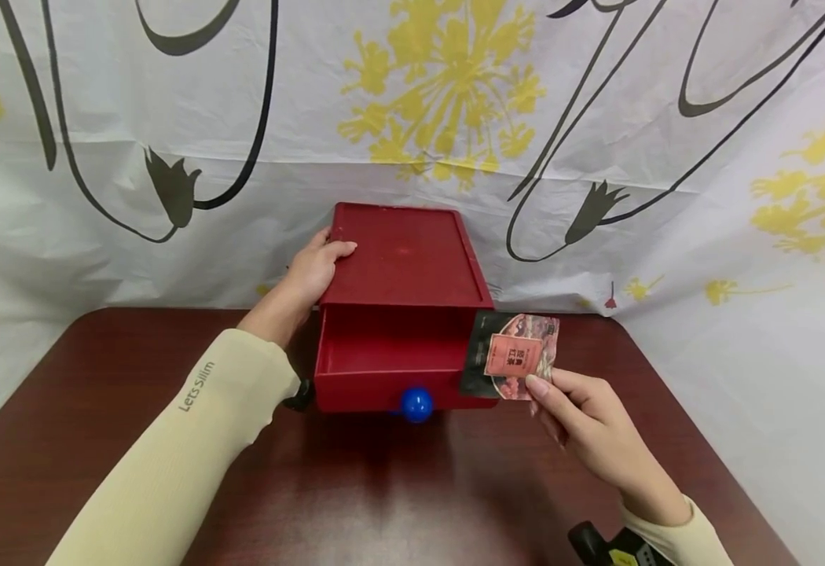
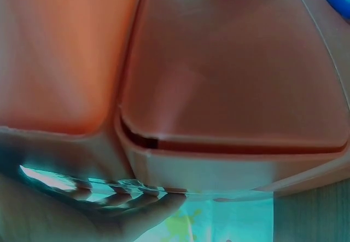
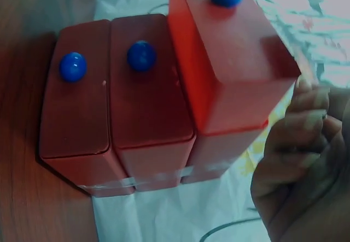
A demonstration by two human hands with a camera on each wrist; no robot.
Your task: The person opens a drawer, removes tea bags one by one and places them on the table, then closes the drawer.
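Note:
A red drawer unit (image 1: 405,251) stands on the table, its top drawer (image 1: 363,391) pulled out and its inside bare in the part that shows. The drawer's front carries a blue round knob (image 1: 416,405). My left hand (image 1: 311,271) rests on the unit's left side near the back, thumb over the top edge; in the left wrist view its fingers (image 2: 158,212) lie along the side wall. Between thumb and fingers, my right hand (image 1: 589,424) pinches a black and pink tea packet (image 1: 515,355) by its near right corner. The packet overlaps the drawer's right front corner in the head view.
Below the pulled-out drawer, two shut drawers with a blue knob (image 3: 141,56) and another blue knob (image 3: 73,67) show in the right wrist view. The dark wooden table (image 1: 384,487) runs back to a white flowered cloth (image 1: 243,157) behind the unit.

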